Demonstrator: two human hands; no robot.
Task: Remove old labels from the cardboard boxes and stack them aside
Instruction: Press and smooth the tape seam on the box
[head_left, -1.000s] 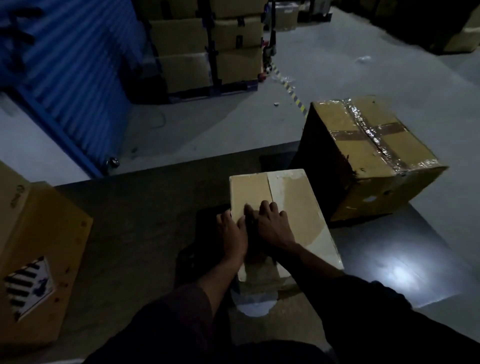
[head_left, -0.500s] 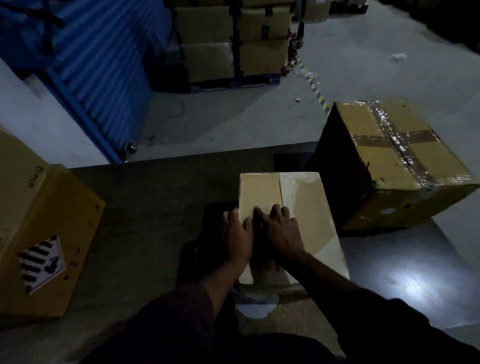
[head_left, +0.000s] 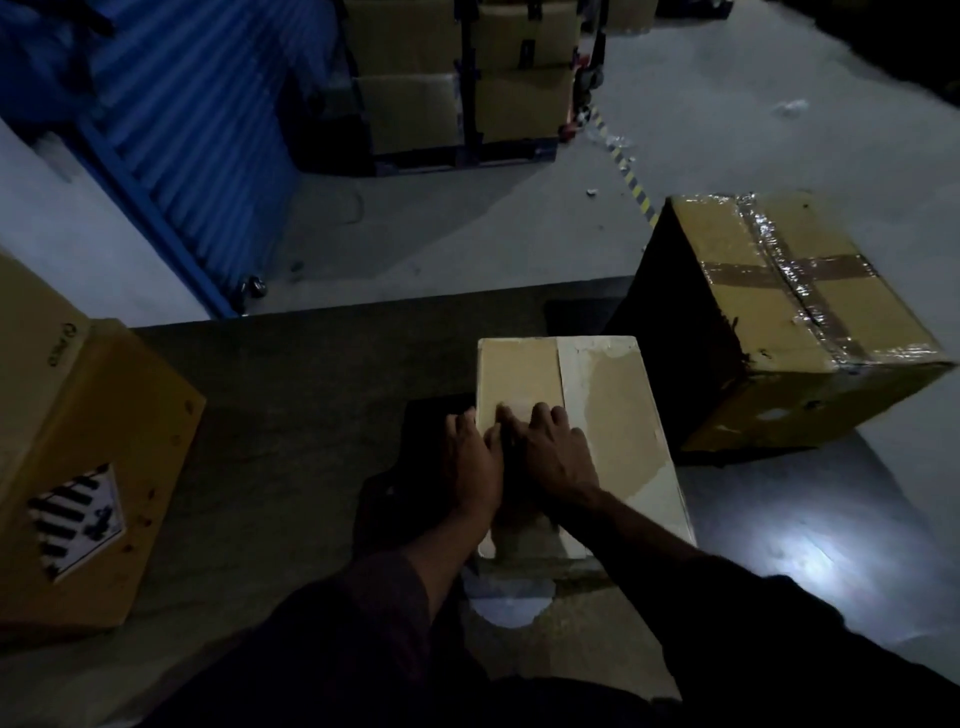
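Head view: three cardboard boxes are on the dark worktop. The small box lies at the middle, its top showing pale patches of label residue; no writing can be read there. The left hand and right hand lie side by side on its top, fingers flat and pressing, each grip released. The left box, at the left edge, bears one striped diamond label and a small printed mark too dim to read. The taped box overhangs the far right corner. More stacked cartons stand on the floor beyond.
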